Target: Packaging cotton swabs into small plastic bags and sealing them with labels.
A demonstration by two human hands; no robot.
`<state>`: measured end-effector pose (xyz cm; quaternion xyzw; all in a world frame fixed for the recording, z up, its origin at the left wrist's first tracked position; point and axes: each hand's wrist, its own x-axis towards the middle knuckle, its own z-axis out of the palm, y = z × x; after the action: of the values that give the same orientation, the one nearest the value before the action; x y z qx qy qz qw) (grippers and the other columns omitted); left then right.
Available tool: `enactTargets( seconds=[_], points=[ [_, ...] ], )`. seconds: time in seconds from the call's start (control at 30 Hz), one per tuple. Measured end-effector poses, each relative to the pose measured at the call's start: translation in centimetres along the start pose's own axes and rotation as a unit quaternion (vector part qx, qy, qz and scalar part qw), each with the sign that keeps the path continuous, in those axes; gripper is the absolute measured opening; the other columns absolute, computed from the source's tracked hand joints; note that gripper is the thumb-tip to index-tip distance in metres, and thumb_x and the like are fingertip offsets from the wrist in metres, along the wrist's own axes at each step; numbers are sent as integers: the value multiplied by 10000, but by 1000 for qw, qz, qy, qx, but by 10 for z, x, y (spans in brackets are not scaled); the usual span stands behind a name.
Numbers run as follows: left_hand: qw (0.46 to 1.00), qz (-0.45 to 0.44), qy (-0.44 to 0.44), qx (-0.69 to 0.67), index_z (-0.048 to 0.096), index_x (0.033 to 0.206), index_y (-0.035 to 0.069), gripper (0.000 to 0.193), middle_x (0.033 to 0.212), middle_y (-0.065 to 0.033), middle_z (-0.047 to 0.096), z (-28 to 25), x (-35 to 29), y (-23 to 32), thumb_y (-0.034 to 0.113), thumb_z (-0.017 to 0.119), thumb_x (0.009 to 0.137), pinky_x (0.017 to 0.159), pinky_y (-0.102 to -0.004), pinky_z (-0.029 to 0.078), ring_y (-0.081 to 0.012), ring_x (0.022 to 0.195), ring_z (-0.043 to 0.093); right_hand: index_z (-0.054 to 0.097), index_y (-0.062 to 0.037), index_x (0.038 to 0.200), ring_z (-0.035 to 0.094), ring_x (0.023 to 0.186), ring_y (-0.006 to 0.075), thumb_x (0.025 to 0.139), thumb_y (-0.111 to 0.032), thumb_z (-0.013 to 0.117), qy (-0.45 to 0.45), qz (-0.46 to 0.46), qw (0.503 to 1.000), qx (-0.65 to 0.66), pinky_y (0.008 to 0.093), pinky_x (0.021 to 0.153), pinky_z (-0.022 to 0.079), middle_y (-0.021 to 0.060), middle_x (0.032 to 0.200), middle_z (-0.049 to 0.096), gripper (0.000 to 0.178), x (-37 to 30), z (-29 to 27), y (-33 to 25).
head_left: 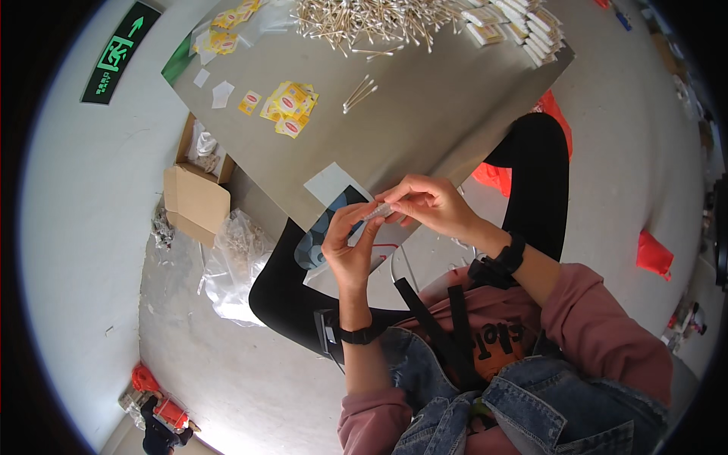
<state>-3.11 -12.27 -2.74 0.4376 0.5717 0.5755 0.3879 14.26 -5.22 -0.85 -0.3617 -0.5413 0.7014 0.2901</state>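
Observation:
Just past the near edge of the table, my left hand (347, 246) and my right hand (432, 205) meet over a small whitish, see-through packet (377, 211). Thumb and fingers of the left hand pinch its lower side, while the right fingertips close on its upper end. What the packet contains is too small to make out. Nearby on the table corner lies a white sheet (327, 182). Farther off are a pile of yellow-and-white sachets (291, 106), one single sachet (249, 102) and a few loose cotton swabs (360, 95).
A big heap of cotton swabs (379, 19) covers the table's far side, beside stacked white packs (523, 26). More yellow sachets (224, 38) lie far left. On the floor are an open cardboard box (197, 197), a clear plastic bag (235, 262) and a red bag (654, 255).

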Motion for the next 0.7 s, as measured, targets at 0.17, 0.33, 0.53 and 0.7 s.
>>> enactTargets(
  seconds=[0.17,0.33,0.53,0.7],
  points=[
    [998,32,0,49,754,942,18,185,960,-80,705,1,3,6,-54,765,771,785,-276,518,-178,882,662,645,14,981,702,947,170,965,-35,591,24,-41,999,8,283,771,623,141,1088,692,75,1,4,-1],
    [996,31,22,81,762,915,20,158,933,-80,710,4,1,8,-47,767,772,769,-286,533,-187,868,676,649,38,967,704,941,186,956,-7,591,29,-60,997,34,302,794,625,154,1086,688,74,3,5,6],
    [999,-1,14,41,746,920,-7,146,994,-109,704,1,-1,3,-67,751,787,851,-315,545,-224,973,680,661,55,967,706,932,194,950,-19,606,28,-16,998,46,306,788,626,161,1074,687,93,4,3,-2],
    [996,17,26,86,756,933,14,161,969,-93,713,4,-1,8,-23,774,777,802,-302,543,-203,935,686,661,51,960,711,920,194,949,-19,608,32,-13,998,57,300,774,625,156,1054,692,88,4,3,4]
  ],
)
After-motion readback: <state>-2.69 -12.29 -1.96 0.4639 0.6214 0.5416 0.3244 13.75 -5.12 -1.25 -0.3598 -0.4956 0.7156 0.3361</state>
